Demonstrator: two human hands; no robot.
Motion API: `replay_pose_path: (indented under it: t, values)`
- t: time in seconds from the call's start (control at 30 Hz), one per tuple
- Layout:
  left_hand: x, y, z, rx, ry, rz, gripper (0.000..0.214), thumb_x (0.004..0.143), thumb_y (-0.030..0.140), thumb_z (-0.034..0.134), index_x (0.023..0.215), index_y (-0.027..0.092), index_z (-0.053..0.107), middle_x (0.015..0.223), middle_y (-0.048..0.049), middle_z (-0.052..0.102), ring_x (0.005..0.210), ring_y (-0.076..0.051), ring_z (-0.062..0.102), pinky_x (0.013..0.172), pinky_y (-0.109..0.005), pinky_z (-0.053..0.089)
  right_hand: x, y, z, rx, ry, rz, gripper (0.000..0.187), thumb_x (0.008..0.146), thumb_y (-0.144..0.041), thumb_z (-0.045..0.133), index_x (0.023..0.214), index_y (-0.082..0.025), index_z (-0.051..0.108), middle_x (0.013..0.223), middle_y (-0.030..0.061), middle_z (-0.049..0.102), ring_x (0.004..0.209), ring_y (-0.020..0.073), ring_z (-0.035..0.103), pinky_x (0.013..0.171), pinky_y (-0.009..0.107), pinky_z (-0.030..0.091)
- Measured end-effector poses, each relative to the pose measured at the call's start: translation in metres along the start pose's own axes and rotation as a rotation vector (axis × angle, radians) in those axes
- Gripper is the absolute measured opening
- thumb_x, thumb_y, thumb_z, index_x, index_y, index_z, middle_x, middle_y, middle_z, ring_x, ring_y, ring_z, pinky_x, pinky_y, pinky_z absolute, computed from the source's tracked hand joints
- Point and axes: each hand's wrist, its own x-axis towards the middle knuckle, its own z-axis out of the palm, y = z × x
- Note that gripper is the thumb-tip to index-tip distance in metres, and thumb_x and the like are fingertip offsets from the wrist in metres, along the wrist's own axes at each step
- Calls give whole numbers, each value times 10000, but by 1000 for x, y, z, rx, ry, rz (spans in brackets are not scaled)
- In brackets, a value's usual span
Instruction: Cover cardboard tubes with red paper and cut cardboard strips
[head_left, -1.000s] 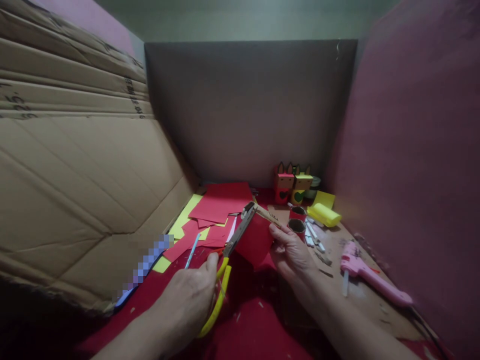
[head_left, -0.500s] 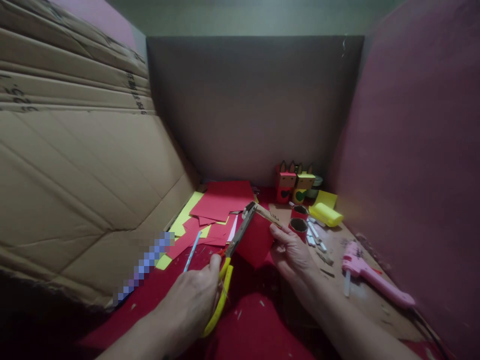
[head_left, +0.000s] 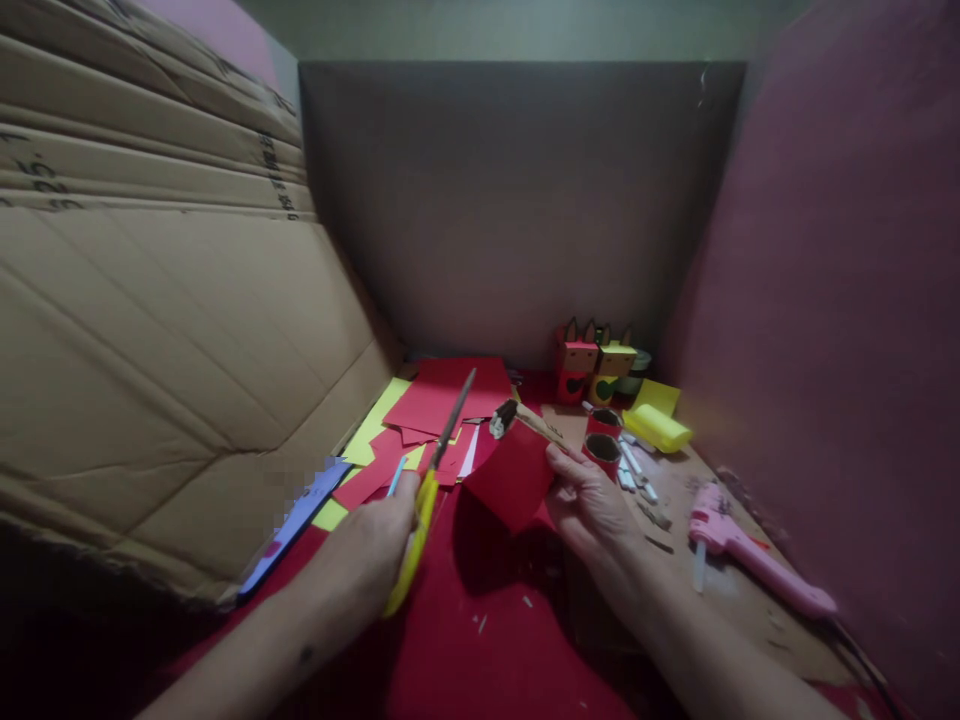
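Note:
My left hand (head_left: 379,540) is closed round the yellow handles of a pair of scissors (head_left: 425,512). Their dark blades point up and away, and look closed together. To their right, my right hand (head_left: 589,505) pinches a red sheet of paper (head_left: 510,480) by its right side, above the table. Along the sheet's upper edge runs a brown cardboard strip (head_left: 546,428). At the strip's left end is a small dark-and-white piece (head_left: 501,418) whose kind I cannot make out. A gap separates the scissors from the held sheet.
Red sheets (head_left: 442,395) and yellow paper (head_left: 373,425) lie at the back left. Two red tubes (head_left: 602,455), white sticks (head_left: 634,462) and a pink glue gun (head_left: 750,560) are on the right. Two animal figures (head_left: 577,375) stand behind. A cardboard wall (head_left: 165,370) borders the left.
The scissors have moved left and down, away from the upper left corner of the red sheet. My right hand still holds the sheet in nearly the same place.

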Motion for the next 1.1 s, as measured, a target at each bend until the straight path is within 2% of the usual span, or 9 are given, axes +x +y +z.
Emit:
replay_pose_path:
  t: [0.2, 0.4, 0.6, 0.77, 0.83, 0.9, 0.97, 1.0, 1.1]
  values:
    - [57, -21, -16, 362, -147, -328, 293, 843, 311, 292, 946, 156, 519, 860, -162, 681, 765, -279, 653, 575, -306, 410, 1, 1, -3, 8, 1, 22, 179, 644, -119, 713, 811, -184, 710, 824, 23, 734, 764, 133, 661, 786, 239, 506]
    - [103, -41, 0, 374, -159, -344, 354, 779, 376, 444, 983, 131, 596, 934, -193, 683, 864, -309, 652, 639, -326, 446, 0, -4, -2, 64, -9, 63, 162, 626, -101, 707, 770, -177, 701, 793, 15, 737, 719, 120, 661, 757, 217, 518]
    - [120, -41, 2, 298, -91, -293, 343, 765, 367, 489, 903, 86, 628, 925, -239, 664, 863, -345, 633, 642, -358, 438, 1, -6, -1, 41, -56, 29, 192, 609, -112, 730, 787, -180, 705, 822, 7, 737, 766, 118, 660, 803, 217, 503]
    - [99, 2, -22, 74, -20, -55, 413, 889, 441, 288, 911, 165, 595, 868, -73, 667, 789, -179, 613, 676, -262, 439, 3, -5, -4, 7, -73, -25, 161, 622, -136, 744, 761, -209, 708, 810, -15, 732, 749, 117, 655, 773, 225, 502]
    - [75, 29, -31, -199, -48, 114, 398, 862, 496, 362, 932, 182, 595, 844, -42, 659, 732, -154, 591, 630, -239, 441, 3, -5, -2, 1, -90, -37, 174, 651, -136, 729, 806, -213, 714, 856, -5, 731, 778, 110, 651, 797, 213, 486]
    - [44, 55, -38, -301, 120, 202, 328, 756, 486, 572, 885, 186, 607, 782, -30, 635, 702, -154, 563, 617, -239, 426, 3, -7, 1, 3, -97, -59, 209, 674, -135, 713, 866, -216, 715, 898, 8, 729, 822, 121, 648, 840, 229, 469]
    - [14, 76, -40, -287, 310, 264, 218, 765, 401, 593, 715, 188, 598, 634, -6, 575, 591, -130, 502, 588, -237, 398, 2, -10, 5, 5, -94, -96, 221, 672, -140, 712, 877, -223, 717, 882, 8, 730, 830, 139, 649, 862, 262, 465]
    - [1, 84, -39, -351, 230, 293, 187, 802, 352, 557, 710, 195, 603, 599, 6, 562, 540, -112, 476, 568, -228, 389, 1, -12, 7, -4, -89, -117, 227, 665, -143, 717, 876, -227, 719, 866, 6, 730, 824, 147, 649, 862, 275, 468]
    - [-16, 92, -30, -641, -379, 268, 173, 815, 350, 549, 808, 203, 641, 697, -14, 641, 604, -130, 550, 548, -216, 406, -6, -19, 15, -66, -81, -172, 257, 630, -152, 737, 876, -227, 721, 851, 6, 730, 823, 154, 645, 850, 275, 469]
